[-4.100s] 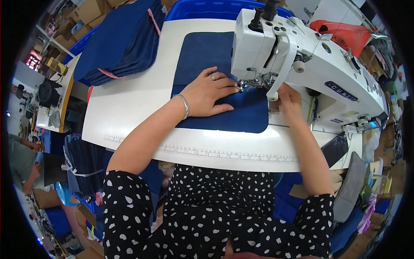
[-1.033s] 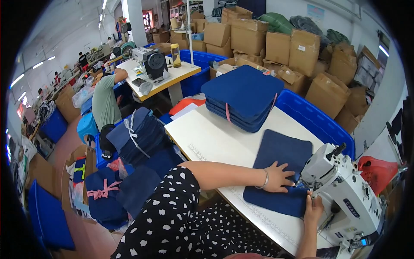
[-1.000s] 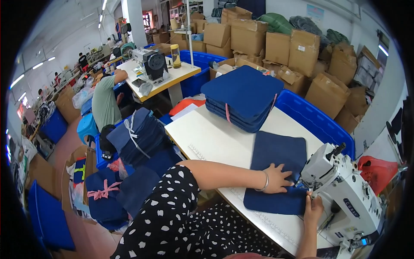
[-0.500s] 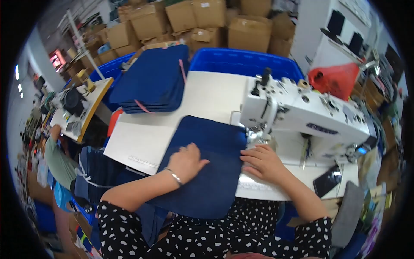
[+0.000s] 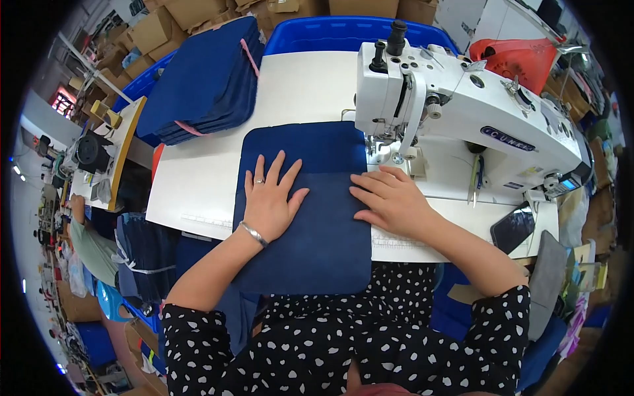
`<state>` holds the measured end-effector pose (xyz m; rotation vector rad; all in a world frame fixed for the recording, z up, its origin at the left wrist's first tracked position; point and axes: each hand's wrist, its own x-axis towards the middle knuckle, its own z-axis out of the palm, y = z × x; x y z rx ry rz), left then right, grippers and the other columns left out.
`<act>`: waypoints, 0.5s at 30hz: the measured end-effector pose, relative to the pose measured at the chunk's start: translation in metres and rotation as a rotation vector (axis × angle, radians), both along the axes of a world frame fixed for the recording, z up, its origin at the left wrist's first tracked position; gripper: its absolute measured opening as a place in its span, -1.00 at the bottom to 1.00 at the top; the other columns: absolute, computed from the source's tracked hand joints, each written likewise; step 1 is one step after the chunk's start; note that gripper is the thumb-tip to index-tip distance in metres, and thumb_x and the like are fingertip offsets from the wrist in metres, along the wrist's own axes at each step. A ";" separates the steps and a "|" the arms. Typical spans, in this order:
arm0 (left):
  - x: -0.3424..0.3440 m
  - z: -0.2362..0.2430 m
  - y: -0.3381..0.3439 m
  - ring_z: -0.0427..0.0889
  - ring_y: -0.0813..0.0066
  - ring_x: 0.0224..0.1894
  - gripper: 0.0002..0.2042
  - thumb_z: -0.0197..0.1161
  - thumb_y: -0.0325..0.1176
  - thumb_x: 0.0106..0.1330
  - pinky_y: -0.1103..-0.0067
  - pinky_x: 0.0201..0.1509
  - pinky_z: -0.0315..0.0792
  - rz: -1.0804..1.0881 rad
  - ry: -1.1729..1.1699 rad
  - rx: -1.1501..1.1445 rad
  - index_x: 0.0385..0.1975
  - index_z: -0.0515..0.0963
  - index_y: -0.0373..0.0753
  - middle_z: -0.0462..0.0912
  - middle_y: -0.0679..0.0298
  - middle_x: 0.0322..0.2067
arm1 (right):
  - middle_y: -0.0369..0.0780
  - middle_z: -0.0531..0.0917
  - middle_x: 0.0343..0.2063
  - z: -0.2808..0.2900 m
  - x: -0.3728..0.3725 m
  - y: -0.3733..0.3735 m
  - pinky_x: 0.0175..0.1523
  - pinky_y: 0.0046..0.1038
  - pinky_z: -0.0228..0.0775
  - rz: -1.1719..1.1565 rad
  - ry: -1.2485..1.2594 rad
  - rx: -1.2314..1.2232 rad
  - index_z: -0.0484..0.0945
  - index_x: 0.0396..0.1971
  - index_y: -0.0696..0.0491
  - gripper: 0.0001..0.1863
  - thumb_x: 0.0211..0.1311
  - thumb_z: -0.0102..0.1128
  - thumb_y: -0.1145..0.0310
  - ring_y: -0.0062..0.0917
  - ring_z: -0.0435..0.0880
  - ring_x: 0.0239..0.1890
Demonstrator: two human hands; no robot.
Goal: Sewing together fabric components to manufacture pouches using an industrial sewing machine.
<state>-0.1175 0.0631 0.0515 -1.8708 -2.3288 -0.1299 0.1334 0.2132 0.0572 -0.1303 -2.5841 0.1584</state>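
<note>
A navy fabric panel (image 5: 304, 244) with rounded corners lies flat on the white sewing table (image 5: 310, 86), its near end hanging over the front edge. My left hand (image 5: 271, 201), wearing a ring and a bangle, rests flat on the panel with fingers spread. Along the panel's right edge lies my right hand (image 5: 389, 198), palm down and fingers stretched out. Just beyond it, the presser foot (image 5: 378, 153) of a white sewing machine (image 5: 456, 112) sits at the panel's right edge; the needle is too small to make out.
A thick stack of navy panels (image 5: 198, 79), with pink strips, lies at the far left of the table. Behind the table stands a blue bin (image 5: 304, 36). To the right are a phone (image 5: 512, 228) and tweezers (image 5: 474, 181). Another person's sleeve (image 5: 94, 251) shows at left.
The panel has turned from slanted to nearly square with the table. My left hand's fingers have spread out on it. The whole view has shifted, bringing the machine higher in the picture.
</note>
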 end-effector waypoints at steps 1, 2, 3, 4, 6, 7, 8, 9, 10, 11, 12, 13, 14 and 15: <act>0.000 -0.003 0.002 0.03 -0.16 0.55 -0.42 0.08 0.09 0.48 -0.05 0.53 -0.07 0.006 -0.015 0.006 0.45 0.34 0.05 0.19 0.11 0.50 | -0.25 0.69 0.05 -0.002 -0.001 0.000 0.32 -0.25 0.34 -0.025 -0.020 0.035 0.69 -0.06 0.06 -0.55 0.20 0.40 0.04 -0.40 0.60 0.08; -0.001 -0.003 0.005 0.03 -0.16 0.55 -0.42 0.08 0.09 0.48 -0.05 0.53 -0.07 0.004 -0.020 0.005 0.45 0.34 0.05 0.19 0.11 0.50 | -0.25 0.69 0.05 -0.003 0.000 0.000 0.32 -0.25 0.34 -0.027 -0.024 0.034 0.69 -0.06 0.06 -0.55 0.20 0.40 0.04 -0.40 0.60 0.08; -0.002 0.000 0.007 -0.03 -0.14 0.57 -0.41 0.08 0.09 0.48 -0.07 0.54 -0.13 0.022 -0.091 -0.022 0.46 0.32 0.05 0.15 0.14 0.52 | -0.26 0.68 0.08 -0.003 0.002 -0.001 0.36 -0.22 0.30 -0.075 -0.036 0.004 0.69 -0.05 0.05 -0.53 0.20 0.39 0.00 -0.39 0.59 0.11; -0.003 0.001 0.008 -0.09 -0.12 0.59 -0.40 0.08 0.10 0.48 -0.10 0.54 -0.20 0.039 -0.162 -0.050 0.47 0.31 0.05 0.11 0.16 0.54 | -0.27 0.68 0.10 -0.003 0.003 -0.002 0.39 -0.20 0.26 -0.123 -0.047 -0.026 0.69 -0.04 0.05 -0.50 0.20 0.39 -0.03 -0.39 0.58 0.13; -0.005 0.002 0.010 -0.08 -0.11 0.59 -0.39 0.09 0.11 0.47 -0.09 0.55 -0.22 0.017 -0.169 -0.047 0.47 0.31 0.06 0.13 0.16 0.53 | -0.27 0.68 0.10 -0.003 0.006 -0.004 0.38 -0.19 0.26 -0.160 -0.044 -0.046 0.70 -0.04 0.04 -0.49 0.18 0.40 -0.04 -0.39 0.58 0.13; -0.005 0.003 0.011 -0.06 -0.10 0.59 -0.39 0.10 0.11 0.46 -0.08 0.55 -0.23 -0.005 -0.176 -0.044 0.47 0.31 0.06 0.14 0.16 0.53 | -0.28 0.68 0.10 -0.003 0.007 -0.005 0.38 -0.18 0.25 -0.197 -0.041 -0.065 0.70 -0.05 0.03 -0.49 0.16 0.41 -0.05 -0.38 0.58 0.13; -0.006 0.004 0.014 -0.06 -0.10 0.59 -0.39 0.10 0.11 0.46 -0.08 0.55 -0.23 -0.008 -0.177 -0.044 0.47 0.31 0.06 0.14 0.16 0.53 | -0.28 0.68 0.10 -0.002 0.007 -0.004 0.38 -0.18 0.25 -0.200 -0.042 -0.065 0.70 -0.05 0.03 -0.49 0.16 0.41 -0.05 -0.38 0.58 0.13; -0.007 0.006 0.017 -0.06 -0.11 0.58 -0.38 0.09 0.12 0.46 -0.07 0.55 -0.21 -0.018 -0.155 -0.046 0.47 0.31 0.06 0.15 0.16 0.53 | -0.28 0.67 0.10 0.000 0.008 -0.005 0.37 -0.18 0.26 -0.226 -0.032 -0.061 0.70 -0.03 0.03 -0.49 0.17 0.40 -0.04 -0.38 0.57 0.14; -0.008 0.006 0.020 -0.05 -0.11 0.58 -0.38 0.09 0.13 0.46 -0.07 0.55 -0.20 -0.028 -0.133 -0.048 0.47 0.30 0.06 0.15 0.16 0.52 | -0.28 0.67 0.11 0.000 0.009 -0.005 0.35 -0.18 0.27 -0.252 -0.023 -0.057 0.70 -0.02 0.02 -0.50 0.19 0.39 -0.03 -0.38 0.57 0.15; -0.008 0.005 0.023 -0.05 -0.11 0.58 -0.38 0.09 0.13 0.46 -0.07 0.55 -0.20 -0.030 -0.135 -0.050 0.47 0.30 0.06 0.15 0.16 0.52 | -0.28 0.67 0.11 -0.002 0.010 -0.005 0.35 -0.18 0.27 -0.254 -0.025 -0.059 0.70 -0.02 0.02 -0.50 0.19 0.39 -0.03 -0.38 0.57 0.15; -0.008 0.003 0.027 -0.01 -0.12 0.57 -0.39 0.10 0.11 0.46 -0.04 0.55 -0.14 -0.047 -0.091 -0.029 0.46 0.31 0.05 0.18 0.16 0.51 | -0.28 0.66 0.12 -0.006 0.009 -0.003 0.36 -0.18 0.25 -0.281 -0.027 -0.045 0.70 -0.01 0.02 -0.51 0.20 0.38 -0.02 -0.38 0.57 0.14; -0.007 0.002 0.031 0.03 -0.13 0.56 -0.40 0.12 0.08 0.46 -0.02 0.54 -0.08 -0.063 -0.047 -0.008 0.46 0.32 0.05 0.20 0.16 0.50 | -0.29 0.65 0.13 -0.008 0.008 -0.001 0.36 -0.18 0.24 -0.308 -0.028 -0.032 0.70 0.00 0.01 -0.52 0.21 0.37 -0.01 -0.38 0.57 0.14; -0.006 0.003 0.035 0.03 -0.13 0.56 -0.40 0.12 0.08 0.46 -0.02 0.54 -0.08 -0.063 -0.048 -0.009 0.46 0.32 0.05 0.20 0.16 0.50 | -0.29 0.65 0.13 -0.008 0.008 0.001 0.36 -0.18 0.24 -0.308 -0.029 -0.032 0.70 0.00 0.01 -0.52 0.21 0.37 -0.01 -0.38 0.57 0.14; -0.001 0.006 0.040 0.07 -0.09 0.54 -0.41 0.14 0.05 0.45 0.02 0.53 -0.02 -0.130 0.069 -0.006 0.44 0.33 0.01 0.22 0.16 0.49 | -0.29 0.65 0.14 -0.007 0.009 0.003 0.38 -0.17 0.21 -0.326 -0.045 -0.049 0.70 0.02 0.01 -0.52 0.23 0.36 0.01 -0.38 0.57 0.14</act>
